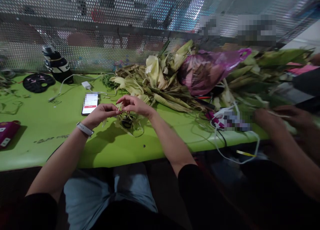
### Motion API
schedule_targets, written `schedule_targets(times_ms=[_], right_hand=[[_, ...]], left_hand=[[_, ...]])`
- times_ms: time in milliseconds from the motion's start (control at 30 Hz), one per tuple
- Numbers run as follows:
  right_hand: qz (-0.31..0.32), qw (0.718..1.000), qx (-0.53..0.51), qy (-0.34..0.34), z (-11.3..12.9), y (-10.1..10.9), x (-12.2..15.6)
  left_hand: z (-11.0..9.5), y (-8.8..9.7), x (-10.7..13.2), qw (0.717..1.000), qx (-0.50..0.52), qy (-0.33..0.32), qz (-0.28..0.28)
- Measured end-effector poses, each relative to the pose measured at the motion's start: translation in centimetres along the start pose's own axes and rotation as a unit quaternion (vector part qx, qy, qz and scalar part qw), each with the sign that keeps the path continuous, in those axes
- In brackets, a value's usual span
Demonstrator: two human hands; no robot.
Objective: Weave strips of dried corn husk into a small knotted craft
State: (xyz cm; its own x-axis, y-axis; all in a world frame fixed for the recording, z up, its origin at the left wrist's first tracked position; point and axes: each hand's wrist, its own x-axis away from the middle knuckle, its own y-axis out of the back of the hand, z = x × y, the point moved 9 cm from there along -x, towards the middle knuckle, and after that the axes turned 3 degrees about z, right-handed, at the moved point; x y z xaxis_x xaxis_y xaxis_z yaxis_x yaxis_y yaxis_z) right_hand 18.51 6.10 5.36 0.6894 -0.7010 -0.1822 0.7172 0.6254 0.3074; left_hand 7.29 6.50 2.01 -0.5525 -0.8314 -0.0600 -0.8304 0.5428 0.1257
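My left hand (103, 113), with a pale watch band (84, 129) on its wrist, pinches a thin strip of corn husk (120, 106). Opposite it, my right hand (136, 105) has its fingers closed on the same husk piece, so the two hands nearly meet. Just below them, a loose tangle of husk shreds (133, 127) lies on the green table (105, 155), with a small dark object among the shreds that I cannot make out. A phone (90, 103) with a lit screen lies beside my left hand.
A heap of corn husks (140, 78) and a pink plastic bag (202, 69) fill the back right. At the right, a co-worker's hands (272, 121) are near a white cable (257, 143). A black bottle (58, 64), dark mask-like piece (38, 82) and magenta box (8, 133) stand left.
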Motion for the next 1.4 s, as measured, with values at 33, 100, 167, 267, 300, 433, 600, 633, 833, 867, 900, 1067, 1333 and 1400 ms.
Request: schedule_targets(times_ms=[33,100,167,267,300,433,600,633,833,867,900,1067,1333,1400], right_hand=[[0.006,1.000,0.017,0.005,0.2,0.0,0.1],[0.010,0.998,0.062,0.023,0.7,0.3,0.2],[0.006,0.993,0.111,0.035,1.0,0.7,0.3],[-0.021,0.985,0.169,0.039,1.0,1.4,0.3],[-0.031,0.982,0.179,0.043,1.0,1.6,0.3],[-0.051,0.977,0.194,0.074,1.2,1.2,0.1],[-0.085,0.964,0.235,0.088,1.6,1.2,0.2],[-0.104,0.958,0.255,0.086,1.7,1.5,0.3],[-0.229,0.909,0.338,0.086,3.7,2.8,1.8],[-0.227,0.909,0.338,0.084,3.9,2.6,1.9],[-0.218,0.913,0.335,0.079,3.9,2.4,1.9],[-0.089,0.953,0.288,-0.020,1.9,0.1,1.1],[-0.094,0.965,0.217,-0.113,-1.8,-3.3,-0.5],[-0.136,0.959,0.226,-0.102,-2.0,-3.2,-0.7]], left_hand=[[0.0,0.0,0.0,1.000,-0.002,-0.001,0.004],[-0.2,-0.2,0.0,1.000,-0.013,-0.004,0.013],[-0.3,-0.4,0.0,0.999,-0.028,-0.004,0.026],[-0.2,-0.6,-0.1,0.998,-0.043,0.005,0.039],[-0.1,-0.7,-0.1,0.998,-0.043,0.011,0.043],[0.4,-1.3,0.1,0.996,-0.034,0.043,0.069],[1.0,-1.0,0.0,0.998,0.002,0.048,0.029],[1.2,-0.6,-0.1,0.999,0.014,0.050,0.003],[2.3,0.6,0.0,0.975,0.174,0.078,-0.112],[2.3,0.7,0.1,0.972,0.189,0.078,-0.120],[2.2,0.7,0.1,0.969,0.197,0.077,-0.124],[1.6,1.2,0.1,0.969,0.193,0.042,-0.148],[-0.2,1.2,0.7,0.974,0.146,-0.021,-0.173],[-0.4,1.3,0.8,0.972,0.139,-0.026,-0.186]])
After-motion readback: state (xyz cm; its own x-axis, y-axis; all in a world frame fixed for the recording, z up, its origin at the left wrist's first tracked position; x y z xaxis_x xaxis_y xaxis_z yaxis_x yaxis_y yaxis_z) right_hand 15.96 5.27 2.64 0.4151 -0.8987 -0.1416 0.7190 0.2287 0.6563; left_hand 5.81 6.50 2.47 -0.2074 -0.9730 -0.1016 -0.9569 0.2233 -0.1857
